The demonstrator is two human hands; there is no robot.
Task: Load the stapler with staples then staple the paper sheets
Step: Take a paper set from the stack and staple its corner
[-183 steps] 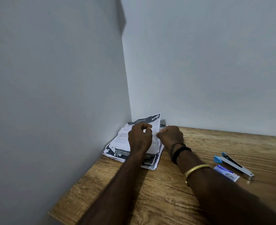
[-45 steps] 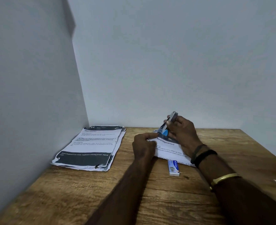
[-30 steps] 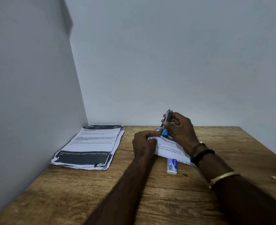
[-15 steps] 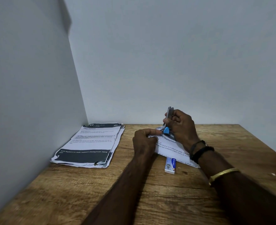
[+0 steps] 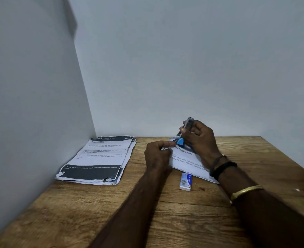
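The right hand (image 5: 200, 140) grips the stapler (image 5: 184, 134) over the paper's corner. The left hand (image 5: 157, 154) pinches that paper (image 5: 185, 161) flat. It looks ready to staple. More sheets (image 5: 101, 158) wait far left.

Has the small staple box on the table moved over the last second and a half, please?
No. The staple box still lies just under the near edge of the printed sheet, on the same spot of the wooden table.
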